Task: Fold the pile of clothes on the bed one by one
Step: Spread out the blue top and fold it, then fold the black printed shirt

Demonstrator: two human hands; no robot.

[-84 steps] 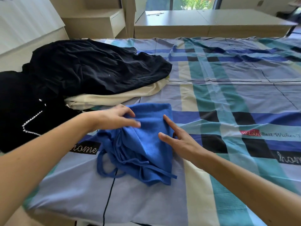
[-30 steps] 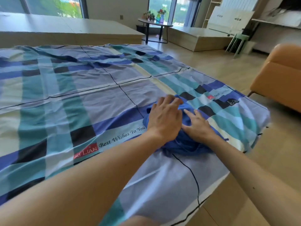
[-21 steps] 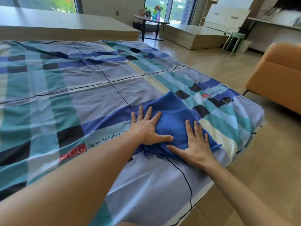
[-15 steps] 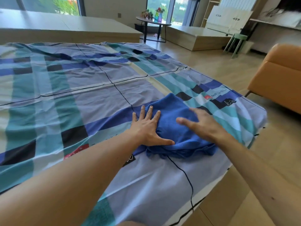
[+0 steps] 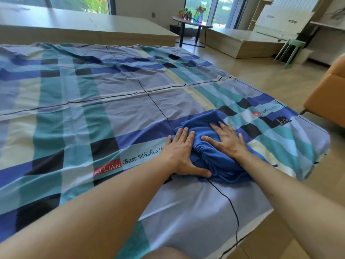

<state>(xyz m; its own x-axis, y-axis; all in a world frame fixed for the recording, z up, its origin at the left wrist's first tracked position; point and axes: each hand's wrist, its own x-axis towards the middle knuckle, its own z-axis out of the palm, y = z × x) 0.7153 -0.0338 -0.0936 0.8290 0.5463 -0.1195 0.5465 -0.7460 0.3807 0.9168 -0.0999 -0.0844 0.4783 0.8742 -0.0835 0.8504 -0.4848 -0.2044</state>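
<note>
Your left hand (image 5: 180, 152) and right hand (image 5: 226, 140) both lie flat, fingers straight, pressing the folded blue garment (image 5: 211, 146) (drawstring side facing you) near the right corner of the plaid bedsheet (image 5: 112, 109).

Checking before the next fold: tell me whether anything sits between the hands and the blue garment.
Nothing visible does. The left hand and right hand both press flat, directly on the blue garment, which lies on the bedsheet near the bed's corner.
</note>
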